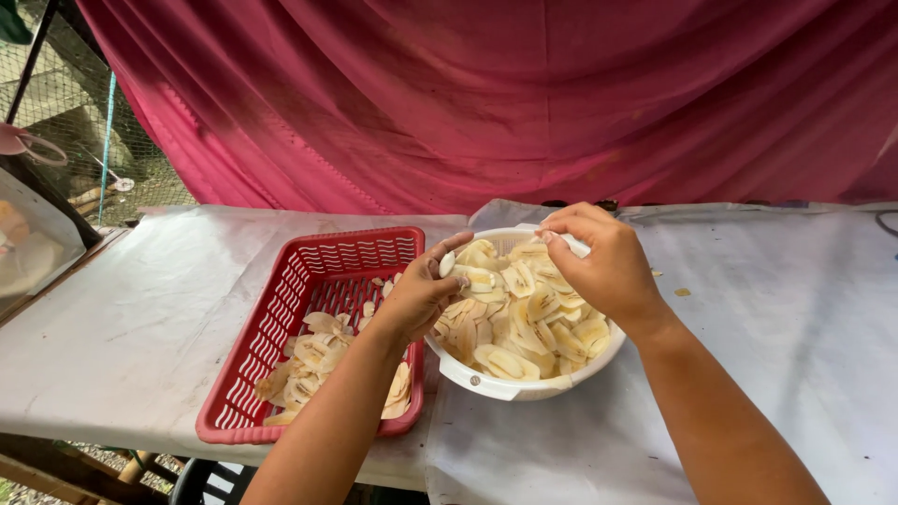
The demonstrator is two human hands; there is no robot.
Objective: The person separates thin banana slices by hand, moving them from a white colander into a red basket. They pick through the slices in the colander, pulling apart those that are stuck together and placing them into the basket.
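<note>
Left hand [418,297]: over the gap between basket and bowl, fingers pinched shut on a pale banana slice [447,264]
Right hand [603,262]: above the bowl's far rim, fingers curled together; what they hold I cannot tell
White bowl [510,385]: on the worktop [767,318], heaped with slices
Red basket [281,323]: just left of the bowl, touching it, some slices inside
Backdrop: red cloth [486,93]

Basket [281,309] is sitting left of the bowl [524,385], touching it, both on the table [140,318]. Slices [514,309] are lying in both, curtain [486,93] hanging behind.
</note>
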